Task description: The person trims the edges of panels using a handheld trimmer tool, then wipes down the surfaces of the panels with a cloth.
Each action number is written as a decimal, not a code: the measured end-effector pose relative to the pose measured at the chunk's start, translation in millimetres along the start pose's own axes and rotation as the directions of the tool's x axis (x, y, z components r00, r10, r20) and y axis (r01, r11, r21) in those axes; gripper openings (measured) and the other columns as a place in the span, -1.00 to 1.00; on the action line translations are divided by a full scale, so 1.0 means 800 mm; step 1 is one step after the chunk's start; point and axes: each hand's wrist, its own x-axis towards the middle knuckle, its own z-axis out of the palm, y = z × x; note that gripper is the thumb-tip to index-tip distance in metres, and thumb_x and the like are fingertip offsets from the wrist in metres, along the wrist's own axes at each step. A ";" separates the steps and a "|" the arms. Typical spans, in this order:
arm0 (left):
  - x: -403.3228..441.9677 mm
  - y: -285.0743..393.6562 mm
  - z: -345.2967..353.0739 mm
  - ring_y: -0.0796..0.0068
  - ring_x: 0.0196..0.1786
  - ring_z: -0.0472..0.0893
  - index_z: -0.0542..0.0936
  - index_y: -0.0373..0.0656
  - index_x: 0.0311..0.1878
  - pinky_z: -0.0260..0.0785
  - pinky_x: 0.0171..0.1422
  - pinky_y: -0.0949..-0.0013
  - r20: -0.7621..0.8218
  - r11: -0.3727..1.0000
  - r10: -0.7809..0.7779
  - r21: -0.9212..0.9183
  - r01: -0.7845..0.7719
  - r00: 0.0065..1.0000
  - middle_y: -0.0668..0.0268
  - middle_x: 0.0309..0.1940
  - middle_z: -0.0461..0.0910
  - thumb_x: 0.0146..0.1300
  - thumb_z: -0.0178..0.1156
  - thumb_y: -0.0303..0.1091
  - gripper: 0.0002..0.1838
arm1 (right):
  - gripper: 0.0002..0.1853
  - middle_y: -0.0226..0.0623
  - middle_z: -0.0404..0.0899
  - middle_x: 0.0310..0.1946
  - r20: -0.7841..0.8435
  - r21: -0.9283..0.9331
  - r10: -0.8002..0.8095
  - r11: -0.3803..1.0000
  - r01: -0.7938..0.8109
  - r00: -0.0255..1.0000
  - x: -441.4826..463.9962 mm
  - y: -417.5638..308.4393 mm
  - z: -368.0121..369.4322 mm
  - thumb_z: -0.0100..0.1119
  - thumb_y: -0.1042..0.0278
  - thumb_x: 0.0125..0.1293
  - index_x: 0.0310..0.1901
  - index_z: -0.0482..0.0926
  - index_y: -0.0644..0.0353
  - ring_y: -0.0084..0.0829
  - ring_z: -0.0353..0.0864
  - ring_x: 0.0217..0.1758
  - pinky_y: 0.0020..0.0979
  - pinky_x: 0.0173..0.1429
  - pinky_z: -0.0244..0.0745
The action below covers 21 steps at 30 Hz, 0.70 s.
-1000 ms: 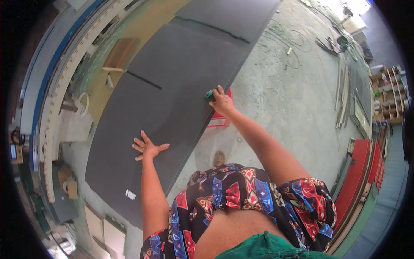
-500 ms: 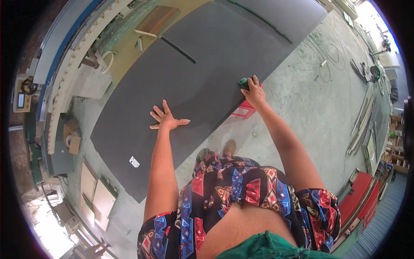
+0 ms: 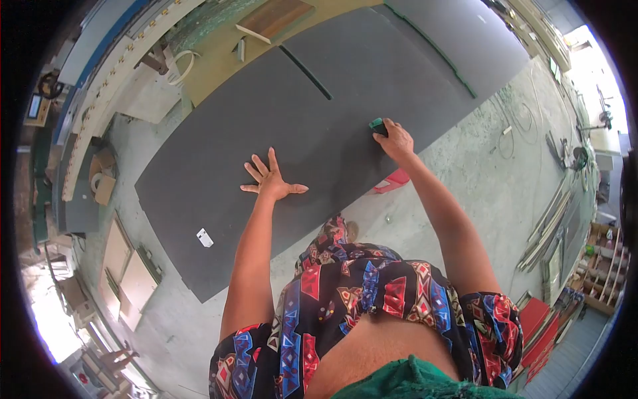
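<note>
Dark-grey sheet (image 3: 219,153) spans the view, its near edge facing the person. Left hand (image 3: 274,185) is open, fingers spread, apparently bracing mid-sheet. Right hand (image 3: 399,143) grips a green-and-dark block (image 3: 377,126) against the surface, close to the near edge. White label (image 3: 205,237) lies towards the left end. Judged action: block pressed to sheet; shifting it calls for level, even pressure.
</note>
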 end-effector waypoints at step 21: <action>0.000 -0.003 0.005 -0.10 0.48 -0.67 -0.39 0.23 0.50 -0.57 0.24 -0.63 0.033 0.998 0.024 -0.065 -0.022 0.999 -0.04 0.48 -0.63 -0.64 0.53 0.35 0.65 | -0.45 -0.02 0.48 -0.04 0.089 -0.086 -0.130 0.987 0.137 0.988 0.074 -0.093 0.046 0.11 0.06 0.30 0.26 0.23 0.01 0.01 0.57 -0.02 -0.08 -0.01 0.48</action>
